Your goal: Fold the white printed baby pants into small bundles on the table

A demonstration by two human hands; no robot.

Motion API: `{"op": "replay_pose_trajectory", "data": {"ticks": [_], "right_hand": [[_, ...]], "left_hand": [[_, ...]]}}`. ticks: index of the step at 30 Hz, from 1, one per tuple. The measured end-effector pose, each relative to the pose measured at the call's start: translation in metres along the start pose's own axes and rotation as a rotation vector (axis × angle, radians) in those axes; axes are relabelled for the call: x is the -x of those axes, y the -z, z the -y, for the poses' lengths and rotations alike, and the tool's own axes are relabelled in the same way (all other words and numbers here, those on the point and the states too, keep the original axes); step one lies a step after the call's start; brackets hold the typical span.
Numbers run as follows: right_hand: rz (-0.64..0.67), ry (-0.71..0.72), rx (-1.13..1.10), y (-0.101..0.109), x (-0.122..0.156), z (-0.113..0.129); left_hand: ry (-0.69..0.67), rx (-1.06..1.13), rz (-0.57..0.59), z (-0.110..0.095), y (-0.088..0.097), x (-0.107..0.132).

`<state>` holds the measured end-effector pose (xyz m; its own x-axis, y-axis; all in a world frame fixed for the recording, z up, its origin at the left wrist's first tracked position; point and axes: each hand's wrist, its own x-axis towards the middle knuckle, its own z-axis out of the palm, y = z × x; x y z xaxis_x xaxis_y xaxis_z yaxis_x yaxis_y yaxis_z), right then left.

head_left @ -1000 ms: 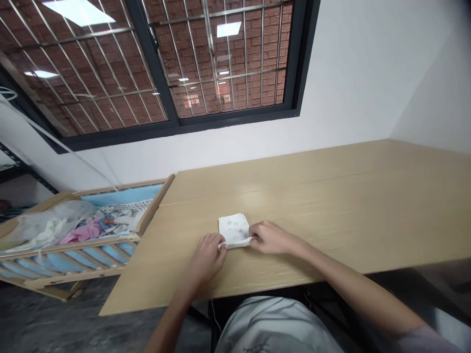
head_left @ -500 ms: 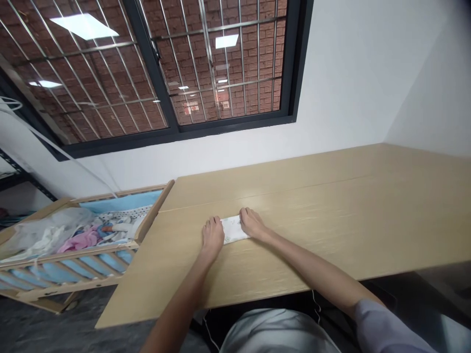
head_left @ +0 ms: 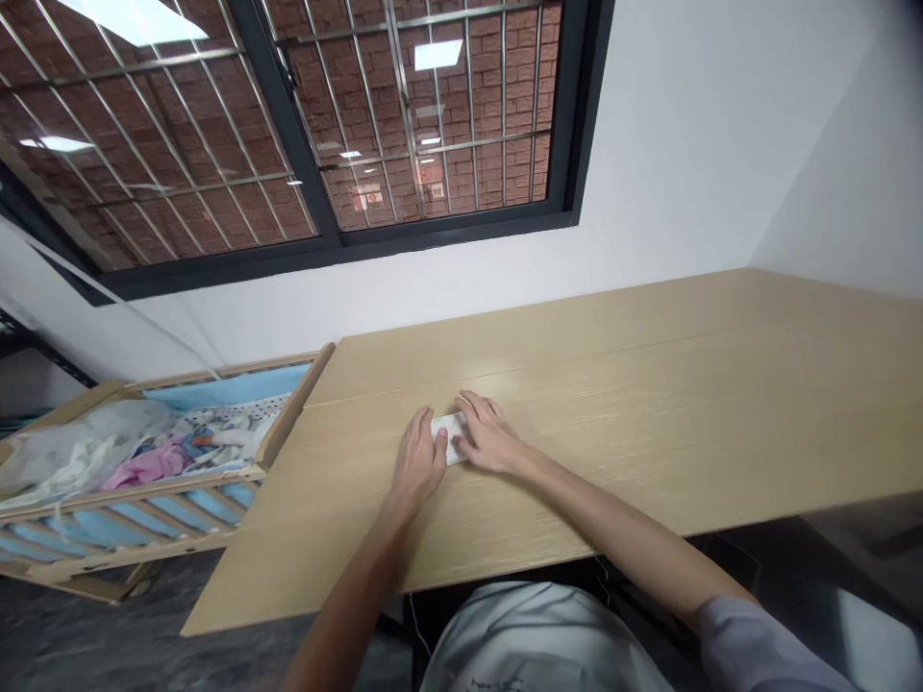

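A small white folded cloth (head_left: 450, 426) with a faint print lies flat on the wooden table (head_left: 612, 413), with only its middle showing between my hands. At its left end is my left hand (head_left: 418, 459), its fingers bent over the cloth and its thumb along the near inner side. My right hand (head_left: 493, 437) covers the right end, fingers over the far edge and thumb tucked toward the middle. Both hands are closed on the cloth. The parts under my palms are hidden.
To the left of the table stands a wooden crib (head_left: 288, 413) with blue lining. Pink cloth (head_left: 148, 463) and other fabrics lie in it. A barred window (head_left: 433, 125) is in the white wall behind. The table's near edge is close to my body.
My hands have come closer together, and less of the cloth shows between them. My thumbs now show on the cloth's near side. The view has tilted slightly downward.
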<state>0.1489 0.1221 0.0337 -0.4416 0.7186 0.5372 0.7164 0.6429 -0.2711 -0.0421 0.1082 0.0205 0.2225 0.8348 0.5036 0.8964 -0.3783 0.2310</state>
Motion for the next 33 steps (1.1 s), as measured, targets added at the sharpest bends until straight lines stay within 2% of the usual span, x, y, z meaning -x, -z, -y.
{"op": "replay_pose_trajectory", "data": {"ticks": [2,4,7,9,15,19,22,26,28,32,33], "right_hand": [[0.018,-0.004,-0.028,0.006,0.003,0.002],[0.023,-0.07,-0.101,0.01,0.003,-0.001],[0.028,-0.169,-0.267,0.013,0.002,-0.009],[0.038,-0.174,-0.331,0.011,0.003,-0.012],[0.063,0.022,-0.161,-0.003,0.013,0.014],[0.122,0.126,-0.074,-0.013,0.016,0.032],[0.195,0.128,-0.055,-0.019,0.018,0.036],[0.266,0.061,-0.034,-0.024,0.015,0.033],[0.307,-0.063,0.004,-0.02,0.011,0.021],[0.306,-0.611,0.21,0.003,0.003,-0.034],[0.284,-0.694,0.243,0.011,0.003,-0.048]], "left_hand": [[-0.059,0.074,0.011,-0.001,-0.003,0.005],[-0.072,0.074,0.071,-0.001,-0.006,0.008],[-0.031,-0.011,0.185,0.0,-0.009,0.01],[0.001,-0.073,0.239,0.001,-0.011,0.012],[-0.012,-0.221,0.256,-0.001,-0.017,0.018],[-0.105,-0.257,0.227,-0.005,-0.018,0.02],[-0.183,-0.241,0.231,-0.007,-0.02,0.02],[-0.147,-0.211,0.335,-0.011,-0.016,0.016],[-0.062,-0.209,0.388,-0.008,-0.009,0.013],[0.308,-0.212,0.519,0.019,0.017,0.005],[0.395,-0.214,0.543,0.028,0.023,0.004]]}}
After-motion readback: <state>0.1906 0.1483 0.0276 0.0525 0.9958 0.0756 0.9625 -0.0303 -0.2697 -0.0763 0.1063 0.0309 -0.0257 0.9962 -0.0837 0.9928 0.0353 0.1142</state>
